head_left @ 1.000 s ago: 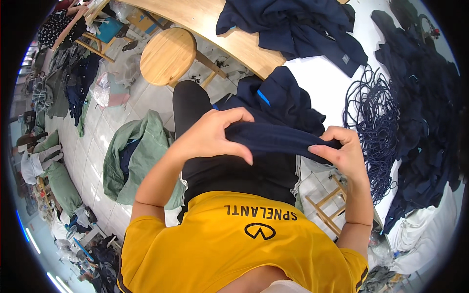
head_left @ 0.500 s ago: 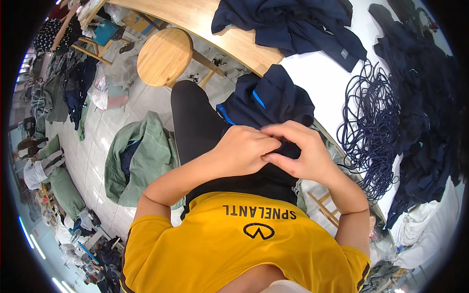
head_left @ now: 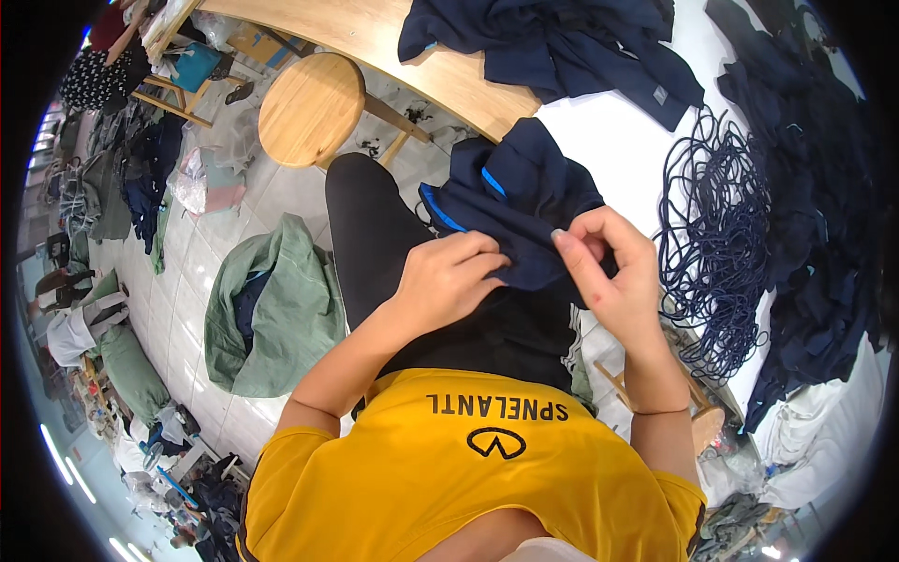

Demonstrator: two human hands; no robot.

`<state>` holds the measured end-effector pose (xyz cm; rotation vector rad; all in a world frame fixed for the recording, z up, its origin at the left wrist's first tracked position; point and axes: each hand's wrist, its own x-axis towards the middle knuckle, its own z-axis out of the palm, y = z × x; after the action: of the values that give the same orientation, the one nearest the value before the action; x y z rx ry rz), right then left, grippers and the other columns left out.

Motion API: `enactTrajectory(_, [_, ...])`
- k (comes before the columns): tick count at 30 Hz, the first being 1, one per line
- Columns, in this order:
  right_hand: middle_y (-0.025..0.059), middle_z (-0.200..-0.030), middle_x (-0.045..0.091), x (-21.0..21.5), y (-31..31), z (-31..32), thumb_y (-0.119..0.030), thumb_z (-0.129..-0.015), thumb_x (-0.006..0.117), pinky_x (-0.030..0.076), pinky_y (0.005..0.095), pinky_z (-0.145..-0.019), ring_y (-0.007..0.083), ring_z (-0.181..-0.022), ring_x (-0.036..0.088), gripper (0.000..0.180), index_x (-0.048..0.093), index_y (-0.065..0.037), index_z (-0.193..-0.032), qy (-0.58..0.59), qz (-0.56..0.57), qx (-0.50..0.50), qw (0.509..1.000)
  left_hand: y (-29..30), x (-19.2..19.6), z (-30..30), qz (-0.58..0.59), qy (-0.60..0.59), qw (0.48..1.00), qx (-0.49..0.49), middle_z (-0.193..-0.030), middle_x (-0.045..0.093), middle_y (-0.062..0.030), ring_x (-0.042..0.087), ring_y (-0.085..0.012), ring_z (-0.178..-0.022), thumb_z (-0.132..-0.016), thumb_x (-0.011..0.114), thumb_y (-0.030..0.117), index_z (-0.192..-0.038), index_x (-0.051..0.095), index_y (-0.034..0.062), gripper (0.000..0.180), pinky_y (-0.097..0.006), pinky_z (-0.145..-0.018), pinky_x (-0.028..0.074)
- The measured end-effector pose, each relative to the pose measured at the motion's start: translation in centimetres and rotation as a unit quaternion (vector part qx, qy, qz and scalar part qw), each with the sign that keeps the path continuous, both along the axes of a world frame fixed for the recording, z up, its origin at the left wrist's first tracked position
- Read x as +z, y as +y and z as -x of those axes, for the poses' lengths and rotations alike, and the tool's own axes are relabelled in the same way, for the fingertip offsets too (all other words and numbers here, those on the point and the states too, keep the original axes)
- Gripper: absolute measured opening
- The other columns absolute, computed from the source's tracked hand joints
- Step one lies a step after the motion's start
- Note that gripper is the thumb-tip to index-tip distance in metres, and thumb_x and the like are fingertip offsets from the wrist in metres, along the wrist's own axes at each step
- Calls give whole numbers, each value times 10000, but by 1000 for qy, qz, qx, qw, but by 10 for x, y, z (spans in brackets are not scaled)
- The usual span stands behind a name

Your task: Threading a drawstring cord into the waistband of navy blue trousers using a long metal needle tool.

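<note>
A navy garment (head_left: 524,206) with bright blue trim lies over my lap and up against the table edge. My left hand (head_left: 451,279) has its fingers curled onto the garment's near edge, pinching the cloth. To the right, my right hand (head_left: 613,267) pinches the same piece between thumb and forefinger. A stretch of fabric spans between the two hands. Whatever fine detail lies under the fingertips is too small to make out.
A round wooden stool (head_left: 312,110) stands ahead on the left. Beside my leg is an open green cloth sack (head_left: 304,309) with navy cloth inside. On the white table to the right lie tangled navy cords (head_left: 716,244) and piled dark garments (head_left: 805,187). Another navy garment (head_left: 562,47) lies at the far side.
My hands were close together over the garment and have drawn apart, the right one moving right. More of the cloth between them now shows.
</note>
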<state>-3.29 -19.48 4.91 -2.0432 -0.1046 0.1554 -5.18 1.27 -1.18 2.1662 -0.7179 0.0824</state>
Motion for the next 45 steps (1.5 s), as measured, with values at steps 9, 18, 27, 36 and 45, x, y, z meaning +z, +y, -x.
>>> enactTrajectory(9, [59, -847, 434, -13, 18, 19, -116, -780, 667, 368, 260, -679, 158, -761, 426, 296, 463, -39, -980, -84, -103, 22, 991, -3, 8, 10, -9, 21, 998, -66, -756, 592, -78, 600, -258, -621, -640, 688, 116, -834, 591, 39, 231, -341, -548, 477])
enactTrajectory(18, [39, -850, 606, -13, -30, -4, -397, -987, 347, 417, 237, -758, 106, -798, 538, 498, 601, 29, -945, 195, -242, 120, 943, 42, 38, -33, -70, -85, 994, -17, -586, 497, -54, 546, -246, -519, -608, 720, 135, -806, 581, 88, 246, -331, -458, 412])
enactTrajectory(27, [33, -647, 571, 25, -38, -1, -143, -746, 649, 308, 290, -701, 171, -568, 492, 144, 564, -58, -666, -30, -99, 173, 980, 93, 47, -61, -303, -129, 944, -5, -601, 536, -60, 563, -270, -549, -622, 703, 134, -821, 591, 84, 234, -370, -466, 425])
enactTrajectory(36, [178, -1199, 519, 31, -30, 10, -391, -614, 817, 395, 345, -903, 271, -1029, 544, 641, 609, -39, -1107, -139, -22, 67, 988, 43, 48, -94, -119, -451, 885, 4, -615, 460, 59, 481, -126, -593, -596, 626, 183, -723, 595, 195, 131, -269, -538, 362])
enactTrajectory(45, [42, -762, 620, 32, -67, 24, 17, -808, 606, 417, 186, -646, 70, -683, 542, 96, 639, 29, -898, -107, 1, -130, 986, -38, 1, -70, 144, -48, 986, 62, -978, 602, -111, 588, -257, -894, -610, 666, -36, -967, 660, 45, 367, -306, -785, 467])
